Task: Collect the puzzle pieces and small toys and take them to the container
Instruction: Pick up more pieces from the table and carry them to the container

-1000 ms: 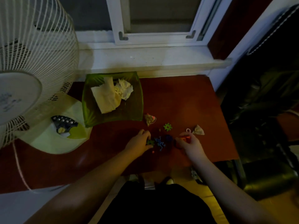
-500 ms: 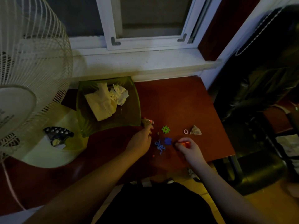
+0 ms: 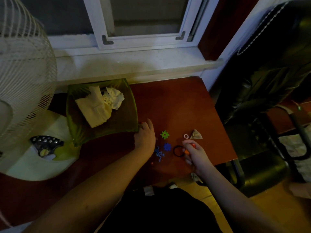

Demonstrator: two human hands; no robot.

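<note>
A red-brown desk sits under a white window sill, with a white fan on its left part. A green tray-like container lies near the desk's back left and holds crumpled white paper. The left hand rests at the container's near right corner, fingers curled round something small and reddish that is mostly hidden. The right hand pinches a small orange toy just beside a black ring. Between the hands lie a blue lizard-shaped toy, a blue puzzle piece and a green puzzle piece. Farther right sit a tan triangular piece and a small pink ring.
</note>
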